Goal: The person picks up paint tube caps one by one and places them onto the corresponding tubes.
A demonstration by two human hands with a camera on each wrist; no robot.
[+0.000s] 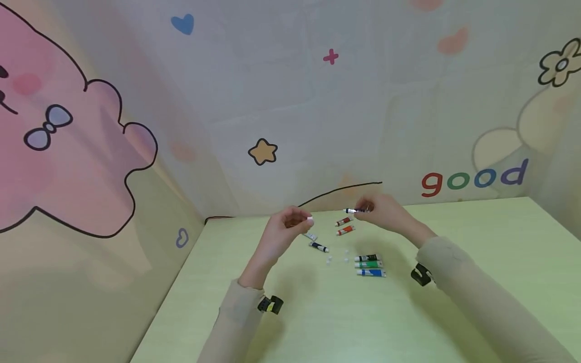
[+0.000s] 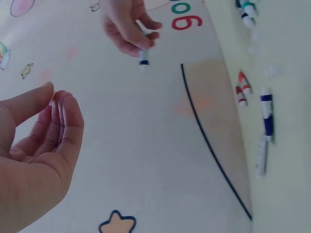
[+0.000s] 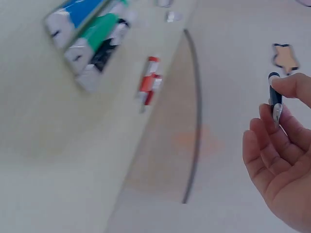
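Note:
My left hand (image 1: 305, 220) is raised over the pale green table (image 1: 317, 322), its thumb and fingertips pinching what looks like a small white cap (image 1: 310, 218); in the left wrist view the hand (image 2: 54, 96) hides the cap. My right hand (image 1: 364, 212) pinches a dark blue paint tube (image 1: 353, 210) above the table's back edge. That tube (image 3: 275, 99) lies between thumb and fingers in the right wrist view and also shows as the same tube (image 2: 143, 54) in the left wrist view. The hands are apart, facing each other.
Two red tubes (image 1: 345, 225) lie below the right hand. A whitish tube (image 1: 310, 236) and a dark blue tube (image 1: 319, 247) lie under the left hand. Black, green and blue tubes (image 1: 369, 265) lie side by side nearer me. Loose white caps (image 1: 329, 260) are scattered between.

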